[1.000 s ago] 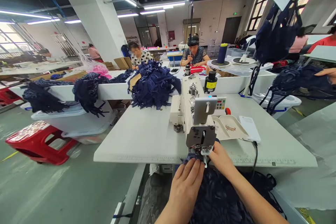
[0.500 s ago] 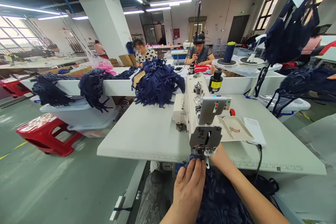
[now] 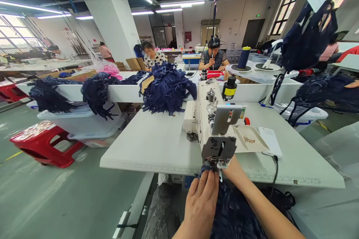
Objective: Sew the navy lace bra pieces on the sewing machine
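A white sewing machine (image 3: 209,119) stands on a white work table (image 3: 157,145), its needle head at the near edge. My left hand (image 3: 201,203) lies on dark navy fabric (image 3: 235,216) just below the needle, fingers together and pressing the cloth. My right hand (image 3: 234,170) reaches in from the right and holds the same fabric beside the presser foot; its fingers are mostly hidden behind the machine head.
A heap of navy fabric pieces (image 3: 168,87) lies at the table's far edge, more bundles (image 3: 95,89) along the rail to the left. A small tray (image 3: 248,138) and a white phone (image 3: 270,142) sit right of the machine. A red stool (image 3: 42,143) stands left. Other workers (image 3: 213,58) sit behind.
Both hands stay on the navy fabric at the needle. My left hand's fingers have crept slightly toward the presser foot. The view has shifted a little.
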Motion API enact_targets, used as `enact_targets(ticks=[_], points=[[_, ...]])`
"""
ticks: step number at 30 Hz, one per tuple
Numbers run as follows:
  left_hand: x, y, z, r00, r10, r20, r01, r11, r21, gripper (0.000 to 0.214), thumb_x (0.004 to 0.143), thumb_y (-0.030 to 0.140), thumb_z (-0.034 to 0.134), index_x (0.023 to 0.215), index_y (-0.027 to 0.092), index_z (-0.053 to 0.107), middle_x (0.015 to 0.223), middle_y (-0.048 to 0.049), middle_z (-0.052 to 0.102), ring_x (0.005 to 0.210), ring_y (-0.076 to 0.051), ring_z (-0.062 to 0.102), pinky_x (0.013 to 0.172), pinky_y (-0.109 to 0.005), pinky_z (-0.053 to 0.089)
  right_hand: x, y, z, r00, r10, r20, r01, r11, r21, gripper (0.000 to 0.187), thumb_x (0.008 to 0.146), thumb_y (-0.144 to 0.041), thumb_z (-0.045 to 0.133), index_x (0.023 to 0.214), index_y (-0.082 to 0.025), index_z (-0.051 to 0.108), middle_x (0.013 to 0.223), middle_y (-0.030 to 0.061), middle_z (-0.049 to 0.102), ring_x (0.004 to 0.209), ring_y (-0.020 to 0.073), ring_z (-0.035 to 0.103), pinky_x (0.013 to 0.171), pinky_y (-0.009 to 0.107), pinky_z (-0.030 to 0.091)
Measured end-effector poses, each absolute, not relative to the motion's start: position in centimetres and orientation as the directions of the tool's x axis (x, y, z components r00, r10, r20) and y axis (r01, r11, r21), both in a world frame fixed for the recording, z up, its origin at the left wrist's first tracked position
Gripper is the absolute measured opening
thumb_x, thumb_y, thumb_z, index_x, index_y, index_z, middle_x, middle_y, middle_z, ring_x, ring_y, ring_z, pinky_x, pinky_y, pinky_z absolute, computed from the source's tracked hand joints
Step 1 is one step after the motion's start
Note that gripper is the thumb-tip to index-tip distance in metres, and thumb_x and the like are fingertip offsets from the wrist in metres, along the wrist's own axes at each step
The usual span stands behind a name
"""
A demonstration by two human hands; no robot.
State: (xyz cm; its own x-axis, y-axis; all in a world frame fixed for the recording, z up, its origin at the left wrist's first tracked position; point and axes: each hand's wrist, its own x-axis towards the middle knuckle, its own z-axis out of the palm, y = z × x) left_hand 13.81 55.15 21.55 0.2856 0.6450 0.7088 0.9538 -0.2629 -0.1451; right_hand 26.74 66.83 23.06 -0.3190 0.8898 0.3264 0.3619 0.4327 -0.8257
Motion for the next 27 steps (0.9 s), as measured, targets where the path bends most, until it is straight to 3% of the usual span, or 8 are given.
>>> enact_targets(ticks=[5,12,17,20,23,27], points=[[13.8,55.3,22.1,0.281,0.625,0.728,0.949,-0.293,-0.115,0.044,0.099,0.014,0.027,0.111,0.021,0.069,0.108,-0.0006,0.068,0.106,-0.013,0.053,0.089,-0.029,0.037,26.8,66.9,23.1,-0.303,0.907,0.294,0.363,0.395,-0.844,0.035,0.078,-0.022,0.047,0.103,-0.017,0.071,0.103,0.0103,0.074,0.092,0.0255,0.067,0.081,0.037,0.055],[13.9,55.3,22.2,0.311,0.602,0.736,0.943,-0.29,-0.161,0.042,0.097,0.013,0.03,0.11,0.021,0.069,0.11,-0.0025,0.066,0.106,-0.014,0.053,0.09,-0.029,0.037,26.6,66.6,24.2,-0.407,0.877,0.256,0.33,0.402,-0.854,0.036,0.078,-0.024,0.044,0.103,-0.019,0.07,0.102,0.0089,0.073,0.094,0.0247,0.066,0.083,0.034,0.053],[13.9,55.6,21.8,0.259,0.571,0.779,0.947,-0.309,-0.088,0.047,0.1,0.016,0.023,0.108,0.021,0.069,0.106,-0.0004,0.068,0.104,-0.013,0.054,0.087,-0.029,0.037,27.1,65.4,23.4,-0.238,0.938,0.252,0.378,0.328,-0.866,0.03,0.081,-0.03,0.047,0.101,-0.018,0.066,0.106,0.0105,0.069,0.1,0.0262,0.062,0.088,0.038,0.051],[13.6,56.0,21.2,0.266,0.522,0.81,0.935,-0.345,-0.085,0.047,0.101,0.02,0.023,0.108,0.022,0.069,0.105,0.0,0.07,0.102,-0.013,0.056,0.085,-0.029,0.038,27.8,63.4,21.7,-0.178,0.967,0.18,0.388,0.237,-0.891,0.029,0.09,-0.04,0.041,0.091,-0.021,0.063,0.091,0.007,0.069,0.089,0.0234,0.062,0.08,0.034,0.053],[12.8,56.5,20.5,0.3,0.519,0.8,0.922,-0.374,-0.103,0.04,0.101,0.023,0.029,0.113,0.022,0.067,0.108,0.0028,0.07,0.103,-0.012,0.058,0.085,-0.028,0.041,28.5,60.6,20.6,-0.282,0.956,0.084,0.381,0.192,-0.904,0.035,0.092,-0.049,0.04,0.085,-0.023,0.061,0.08,0.0035,0.067,0.078,0.0211,0.062,0.073,0.029,0.053],[10.7,56.0,19.9,0.441,0.534,0.722,0.838,-0.532,-0.118,0.034,0.1,0.032,0.037,0.123,0.022,0.061,0.117,0.0018,0.068,0.113,-0.012,0.056,0.091,-0.024,0.046,29.6,57.4,20.2,-0.448,0.893,-0.042,0.366,0.14,-0.92,0.042,0.089,-0.056,0.043,0.092,-0.023,0.069,0.087,0.005,0.073,0.085,0.0255,0.066,0.084,0.033,0.052]])
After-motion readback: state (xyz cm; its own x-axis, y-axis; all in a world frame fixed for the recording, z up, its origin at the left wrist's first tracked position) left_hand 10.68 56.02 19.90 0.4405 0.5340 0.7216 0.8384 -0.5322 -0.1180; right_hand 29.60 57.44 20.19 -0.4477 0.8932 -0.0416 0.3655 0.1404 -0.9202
